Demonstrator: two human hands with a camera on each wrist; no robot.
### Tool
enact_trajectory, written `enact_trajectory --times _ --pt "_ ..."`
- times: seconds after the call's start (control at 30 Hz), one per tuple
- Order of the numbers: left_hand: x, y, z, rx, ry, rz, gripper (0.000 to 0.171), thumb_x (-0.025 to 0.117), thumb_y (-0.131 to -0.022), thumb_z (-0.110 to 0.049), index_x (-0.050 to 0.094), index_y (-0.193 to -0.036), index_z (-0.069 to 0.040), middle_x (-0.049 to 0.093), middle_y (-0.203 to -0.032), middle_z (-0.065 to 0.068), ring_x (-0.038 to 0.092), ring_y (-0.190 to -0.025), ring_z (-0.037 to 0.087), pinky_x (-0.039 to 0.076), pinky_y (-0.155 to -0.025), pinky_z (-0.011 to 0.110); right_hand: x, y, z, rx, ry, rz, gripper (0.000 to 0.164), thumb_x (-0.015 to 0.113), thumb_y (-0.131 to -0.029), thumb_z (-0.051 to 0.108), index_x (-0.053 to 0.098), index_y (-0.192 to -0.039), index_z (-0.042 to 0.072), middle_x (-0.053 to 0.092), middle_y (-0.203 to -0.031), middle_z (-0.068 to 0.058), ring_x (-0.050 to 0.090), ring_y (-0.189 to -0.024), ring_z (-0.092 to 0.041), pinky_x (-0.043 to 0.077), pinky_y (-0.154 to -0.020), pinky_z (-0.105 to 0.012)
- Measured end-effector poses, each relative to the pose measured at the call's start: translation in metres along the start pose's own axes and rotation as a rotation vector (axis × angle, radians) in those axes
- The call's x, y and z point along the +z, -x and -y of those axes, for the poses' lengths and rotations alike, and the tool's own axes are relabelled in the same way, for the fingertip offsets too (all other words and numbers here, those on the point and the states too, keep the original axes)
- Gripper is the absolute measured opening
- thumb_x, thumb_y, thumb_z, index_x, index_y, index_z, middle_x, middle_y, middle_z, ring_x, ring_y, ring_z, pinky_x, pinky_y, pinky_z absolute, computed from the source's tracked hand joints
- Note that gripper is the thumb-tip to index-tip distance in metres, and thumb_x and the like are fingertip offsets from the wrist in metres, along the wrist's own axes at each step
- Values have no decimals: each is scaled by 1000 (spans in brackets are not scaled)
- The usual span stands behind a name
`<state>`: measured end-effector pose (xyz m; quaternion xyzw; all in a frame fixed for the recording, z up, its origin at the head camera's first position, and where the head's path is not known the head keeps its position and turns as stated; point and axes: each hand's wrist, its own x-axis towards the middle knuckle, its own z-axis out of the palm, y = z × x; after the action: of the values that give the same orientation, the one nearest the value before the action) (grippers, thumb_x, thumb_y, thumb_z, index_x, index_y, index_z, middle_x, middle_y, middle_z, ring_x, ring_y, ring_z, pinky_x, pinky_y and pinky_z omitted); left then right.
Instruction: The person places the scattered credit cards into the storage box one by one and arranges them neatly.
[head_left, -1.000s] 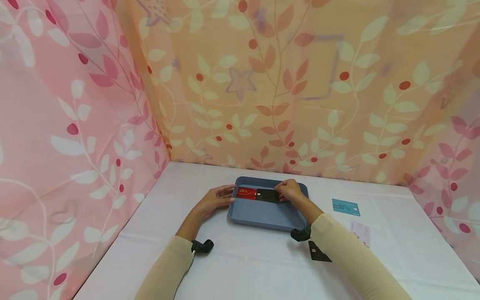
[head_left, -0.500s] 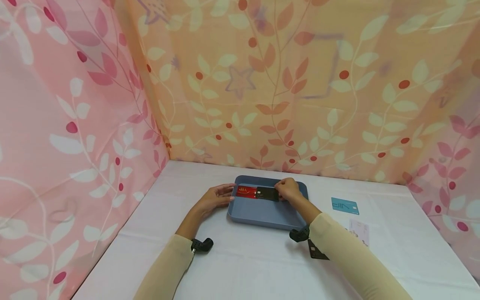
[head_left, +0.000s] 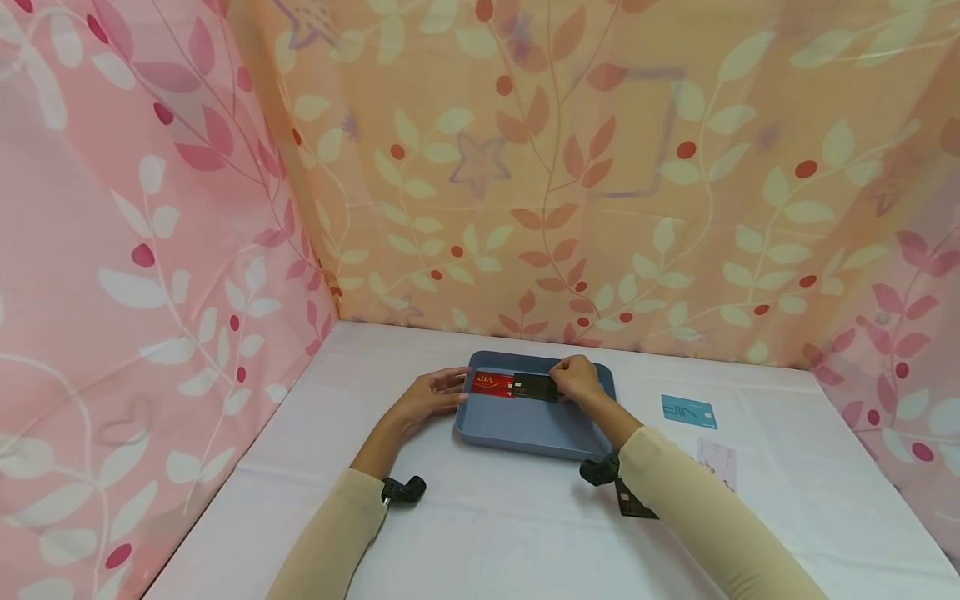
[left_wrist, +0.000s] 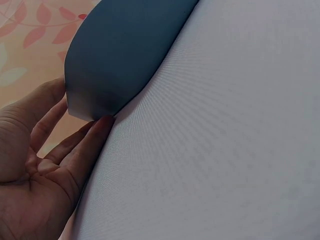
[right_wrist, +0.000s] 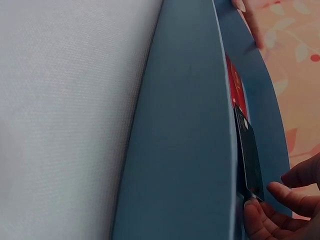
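In the head view a blue-grey tray (head_left: 517, 429) stands on the white-covered table. A red card (head_left: 490, 384) printed "VIP" lies in its upper left part, and a black card (head_left: 534, 387) lies end to end with it on the right. My right hand (head_left: 577, 379) pinches the black card's right end between thumb and fingers; the right wrist view shows this black card (right_wrist: 249, 150) with thumb (right_wrist: 255, 220) and fingertips at its corner. At the tray's left side my left hand (head_left: 426, 402) rests its extended fingers against the rim, seen also against the tray wall (left_wrist: 120, 50) in the left wrist view.
Right of the tray lie a blue card (head_left: 689, 412) and a pale lilac card (head_left: 717, 461). Another black card (head_left: 632, 500) is partly hidden under my right forearm. Patterned cloth (head_left: 555, 167) walls off the table's back and both sides.
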<state>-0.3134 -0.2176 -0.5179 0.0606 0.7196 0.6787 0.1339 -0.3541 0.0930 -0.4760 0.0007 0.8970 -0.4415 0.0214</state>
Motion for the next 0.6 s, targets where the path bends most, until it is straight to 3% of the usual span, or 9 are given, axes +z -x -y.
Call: enact_trajectory --times 0.1,0.4,0.6 --pt "0 1 0 3 -1 3 58 76 -92 -11 57 -146 -16 52 -150 12 50 -138 31 51 -103 40 0 0 -2 -26 19 -14 22 62 -91 12 77 -93 -3 67 -76 -9 59 -53 -14 56 -47 -28" --pt "0 1 -1 3 -2 9 59 75 -93 -10 54 -148 -14 51 -151 13 49 -139 31 50 -104 41 -1 2 -2 -97 85 -23 23 60 -92 12 76 -93 -4 64 -64 -4 57 -47 -12 50 -47 -26" --pt "0 0 1 8 5 7 57 75 -93 -9 56 -147 -14 51 -151 14 50 -138 31 51 -103 41 -9 7 4 -77 -25 -5 22 62 -96 12 73 -100 -7 67 -70 -13 61 -54 -16 50 -48 -24"
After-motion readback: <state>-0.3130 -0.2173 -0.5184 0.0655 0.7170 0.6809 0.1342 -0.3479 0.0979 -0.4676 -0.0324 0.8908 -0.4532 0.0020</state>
